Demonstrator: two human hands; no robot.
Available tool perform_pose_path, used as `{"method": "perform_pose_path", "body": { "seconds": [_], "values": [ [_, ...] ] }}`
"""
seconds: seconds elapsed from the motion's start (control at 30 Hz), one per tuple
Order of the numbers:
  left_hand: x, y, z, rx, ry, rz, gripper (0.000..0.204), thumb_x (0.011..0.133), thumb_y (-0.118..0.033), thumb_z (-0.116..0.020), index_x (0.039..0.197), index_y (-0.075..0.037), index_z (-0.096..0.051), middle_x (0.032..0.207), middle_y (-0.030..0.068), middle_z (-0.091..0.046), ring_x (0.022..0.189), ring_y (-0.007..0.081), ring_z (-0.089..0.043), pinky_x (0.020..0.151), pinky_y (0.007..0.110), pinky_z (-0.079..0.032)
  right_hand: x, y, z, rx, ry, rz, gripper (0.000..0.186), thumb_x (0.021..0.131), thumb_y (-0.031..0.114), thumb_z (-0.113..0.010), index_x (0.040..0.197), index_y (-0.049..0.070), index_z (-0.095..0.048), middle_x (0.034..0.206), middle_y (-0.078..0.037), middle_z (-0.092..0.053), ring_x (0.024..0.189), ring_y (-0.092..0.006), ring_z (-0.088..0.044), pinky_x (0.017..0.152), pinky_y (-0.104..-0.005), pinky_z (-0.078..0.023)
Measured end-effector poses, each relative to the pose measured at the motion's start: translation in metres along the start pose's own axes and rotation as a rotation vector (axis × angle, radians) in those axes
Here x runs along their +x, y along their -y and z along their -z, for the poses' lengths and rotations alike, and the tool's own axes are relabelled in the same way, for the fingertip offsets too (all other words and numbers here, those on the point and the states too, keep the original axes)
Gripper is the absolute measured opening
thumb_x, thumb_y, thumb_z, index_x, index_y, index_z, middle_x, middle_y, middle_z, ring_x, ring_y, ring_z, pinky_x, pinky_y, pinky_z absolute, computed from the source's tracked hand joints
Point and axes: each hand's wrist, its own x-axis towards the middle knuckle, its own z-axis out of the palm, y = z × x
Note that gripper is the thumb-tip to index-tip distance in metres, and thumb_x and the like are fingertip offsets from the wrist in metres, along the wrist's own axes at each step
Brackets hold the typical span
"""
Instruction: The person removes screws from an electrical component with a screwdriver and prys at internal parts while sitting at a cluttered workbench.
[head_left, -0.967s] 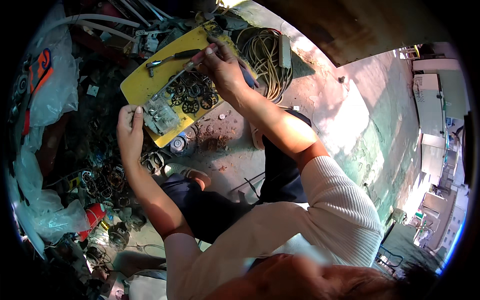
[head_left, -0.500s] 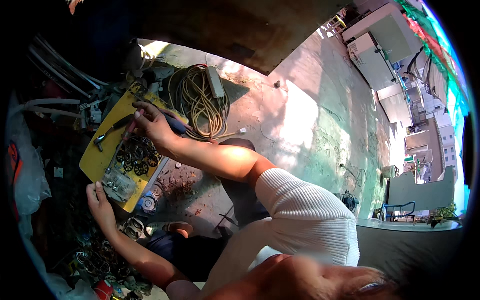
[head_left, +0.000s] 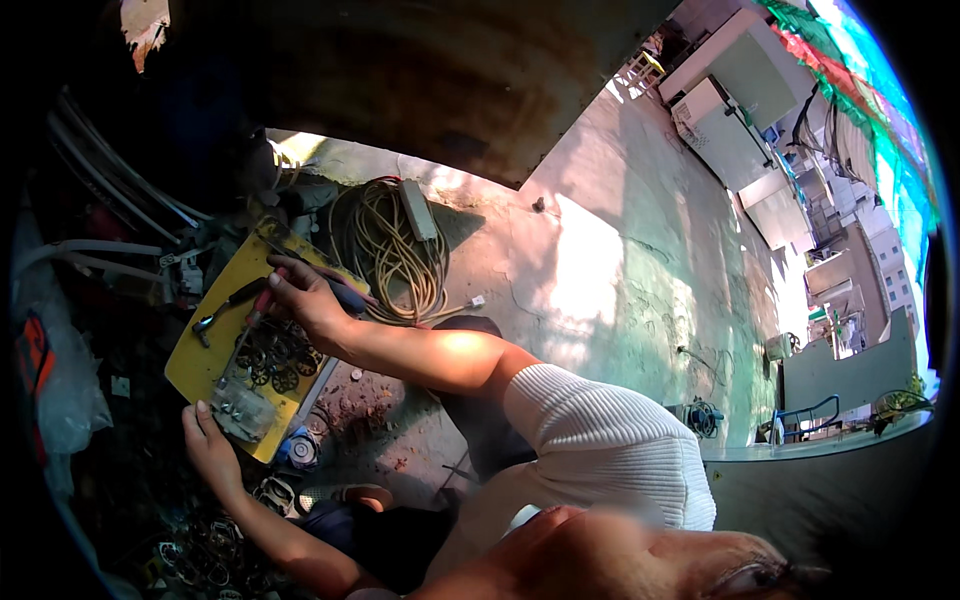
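Observation:
My right hand (head_left: 308,305) is closed around the red handle of a screwdriver (head_left: 262,300). Its shaft slants down toward a clear plastic housing (head_left: 246,412) with small metal parts inside. At the near-left edge of that housing, my left hand (head_left: 212,452) has its thumb and fingers against it; exactly how they grip is hard to see in the shadow. Both hands are over a yellow board (head_left: 192,362). Dark spoked wheels (head_left: 284,375) lie in a cluster beside the screwdriver. A ratchet wrench (head_left: 232,305) with a dark handle rests on the board, left of my right hand.
A coiled tan cable (head_left: 405,270) and a power strip (head_left: 417,208) lie beyond the board. Several loose metal parts (head_left: 205,548) are heaped near my left forearm. Clear plastic bags (head_left: 72,385) hang at the left. A rusty panel (head_left: 430,100) overhangs the top.
The whole view has shifted slightly, so the board and hands appear a little lower. My right hand keeps the screwdriver, and my left hand stays at the clear housing.

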Motion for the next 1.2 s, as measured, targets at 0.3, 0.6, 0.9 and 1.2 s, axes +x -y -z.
{"method": "perform_pose_path", "body": {
  "seconds": [0.3,0.6,0.9,1.2],
  "values": [
    [0.001,0.034,0.052,-0.387,0.1,0.051,0.014,0.097,-0.016,-0.053,0.097,-0.002,-0.051,0.092,0.0018,-0.055,0.085,0.0077,-0.049,0.078,0.022,-0.039,-0.001,-0.026,-0.044,-0.02,0.032,-0.081,0.059,0.096,0.032,-0.054,0.143,0.005,-0.03,0.098,-0.002,-0.063,0.096,-0.0119,-0.056,0.084,-0.0287,-0.044],
    [0.003,0.092,0.083,-0.169,-0.054,0.069,0.03,0.098,-0.028,-0.053,0.091,0.001,-0.055,0.081,0.0031,-0.057,0.077,0.0103,-0.05,0.072,0.026,-0.041,0.005,-0.101,-0.075,0.076,0.046,-0.052,0.038,0.097,0.017,-0.051,0.134,0.009,-0.042,0.107,-0.006,-0.06,0.099,-0.017,-0.059,0.088,-0.0295,-0.046],
    [-0.002,0.132,0.112,0.012,-0.21,0.106,0.042,0.095,-0.04,-0.053,0.095,0.001,-0.062,0.082,0.0157,-0.066,0.074,0.0273,-0.061,0.07,0.034,-0.046,-0.02,-0.147,-0.108,-0.001,-0.025,-0.126,0.045,0.092,0.021,-0.061,0.131,0.01,-0.041,0.097,-0.005,-0.061,0.095,-0.0162,-0.06,0.082,-0.0294,-0.05],
    [-0.018,0.166,0.146,-0.41,-0.009,0.064,0.029,0.093,-0.028,-0.061,0.094,0.001,-0.06,0.081,0.0023,-0.062,0.074,0.0084,-0.052,0.068,0.025,-0.043,-0.048,-0.15,-0.143,-0.082,-0.071,-0.162,0.042,0.095,0.026,-0.057,0.133,0.014,-0.042,0.091,-0.004,-0.06,0.091,-0.0185,-0.063,0.081,-0.0294,-0.047]
  ]
}}
